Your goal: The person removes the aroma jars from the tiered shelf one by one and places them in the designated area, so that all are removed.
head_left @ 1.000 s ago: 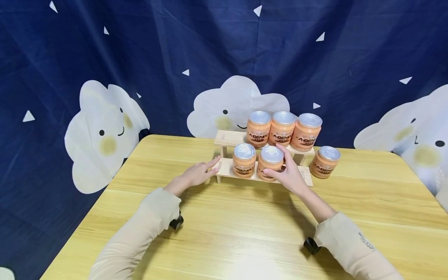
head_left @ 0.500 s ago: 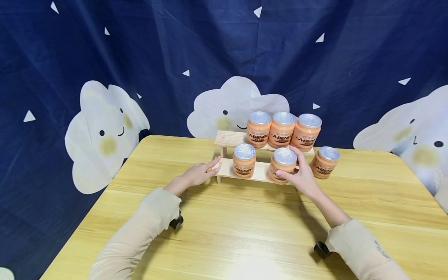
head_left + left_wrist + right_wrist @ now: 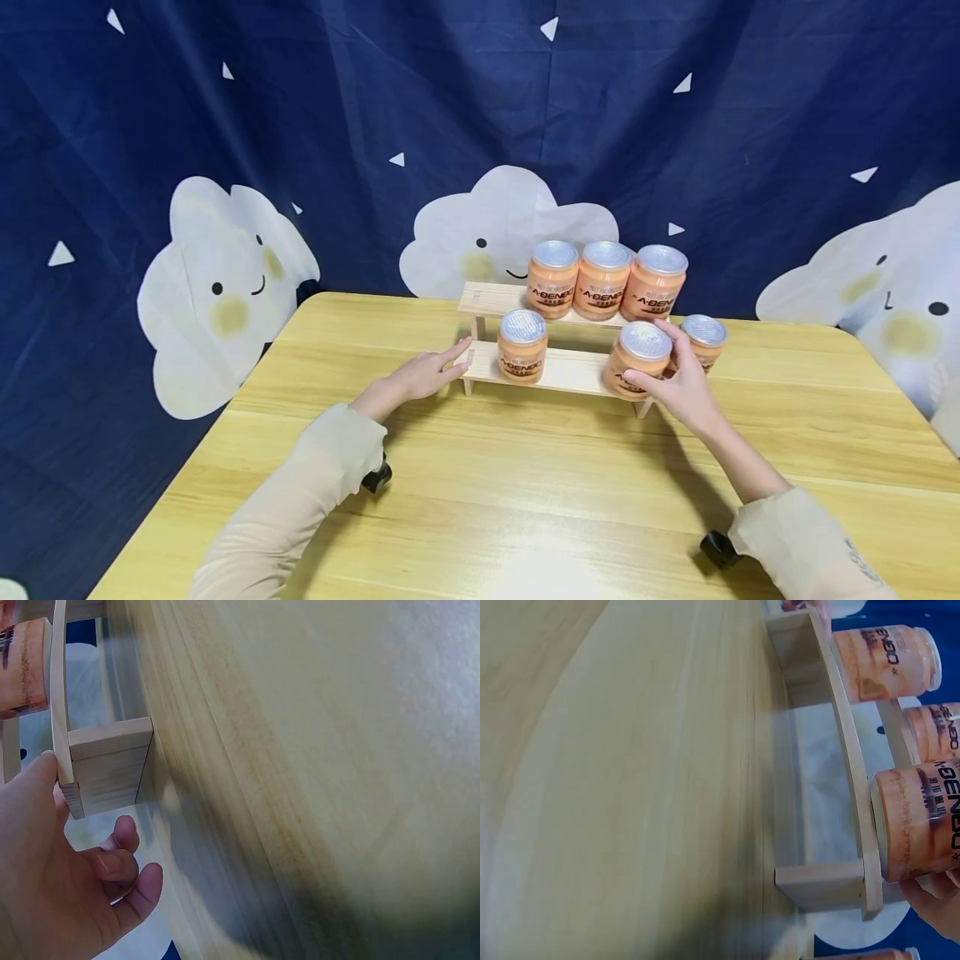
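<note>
My right hand (image 3: 686,392) grips an orange jar (image 3: 637,371) with a silver lid, at the right end of the lower tier of a wooden two-tier stand (image 3: 573,367). In the right wrist view, the base of the held jar (image 3: 915,821) is against the board. Another such jar (image 3: 522,358) stands upright farther left on that tier. At the tier's left end, my left hand (image 3: 422,372) holds the stand by thumb and index finger. The left wrist view shows the thumb on the board's top, with the other fingers of that hand (image 3: 75,877) loosely bent below.
Three matching jars line the upper tier, the middle jar (image 3: 602,287) close between its neighbours. One more jar (image 3: 705,337) stands on the wooden table (image 3: 465,500) right of the stand, partly behind my right hand. A dark blue cloth (image 3: 360,83) with clouds hangs behind.
My right hand has moved the gripped jar rightward along the lower tier, from near the other jar to the right end. My left hand has stayed in place.
</note>
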{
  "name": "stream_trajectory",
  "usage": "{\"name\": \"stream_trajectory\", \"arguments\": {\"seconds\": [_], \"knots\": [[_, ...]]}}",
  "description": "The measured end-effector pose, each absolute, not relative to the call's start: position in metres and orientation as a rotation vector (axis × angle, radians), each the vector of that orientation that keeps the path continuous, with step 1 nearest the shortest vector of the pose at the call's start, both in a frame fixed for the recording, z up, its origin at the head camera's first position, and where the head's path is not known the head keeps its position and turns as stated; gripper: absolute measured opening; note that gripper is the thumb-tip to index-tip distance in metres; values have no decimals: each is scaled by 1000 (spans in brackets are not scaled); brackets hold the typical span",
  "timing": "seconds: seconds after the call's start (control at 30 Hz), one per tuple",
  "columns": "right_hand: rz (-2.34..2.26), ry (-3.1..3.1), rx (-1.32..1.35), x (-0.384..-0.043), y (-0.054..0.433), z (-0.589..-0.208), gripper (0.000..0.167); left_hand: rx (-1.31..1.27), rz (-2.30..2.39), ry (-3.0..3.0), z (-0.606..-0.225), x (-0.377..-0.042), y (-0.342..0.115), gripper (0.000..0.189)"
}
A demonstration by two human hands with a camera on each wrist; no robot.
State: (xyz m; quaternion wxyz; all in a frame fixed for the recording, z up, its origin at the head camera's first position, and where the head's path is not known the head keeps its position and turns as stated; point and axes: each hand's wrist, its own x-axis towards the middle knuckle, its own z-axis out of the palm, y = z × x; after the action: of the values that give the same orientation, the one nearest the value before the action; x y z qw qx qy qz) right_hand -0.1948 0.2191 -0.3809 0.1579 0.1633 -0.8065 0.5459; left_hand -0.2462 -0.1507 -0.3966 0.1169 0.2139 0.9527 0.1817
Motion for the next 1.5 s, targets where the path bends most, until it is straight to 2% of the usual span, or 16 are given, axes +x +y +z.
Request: {"name": "stream_trajectory", "arguments": {"seconds": [1.0,1.5], "knots": [[1372,-2275,199,-176,298,-382,73,575,573,2760,-399,-245,-153,57],[1225,-2414,49,-185,345,-398,78,570,582,2747,-398,-245,-151,57]]}}
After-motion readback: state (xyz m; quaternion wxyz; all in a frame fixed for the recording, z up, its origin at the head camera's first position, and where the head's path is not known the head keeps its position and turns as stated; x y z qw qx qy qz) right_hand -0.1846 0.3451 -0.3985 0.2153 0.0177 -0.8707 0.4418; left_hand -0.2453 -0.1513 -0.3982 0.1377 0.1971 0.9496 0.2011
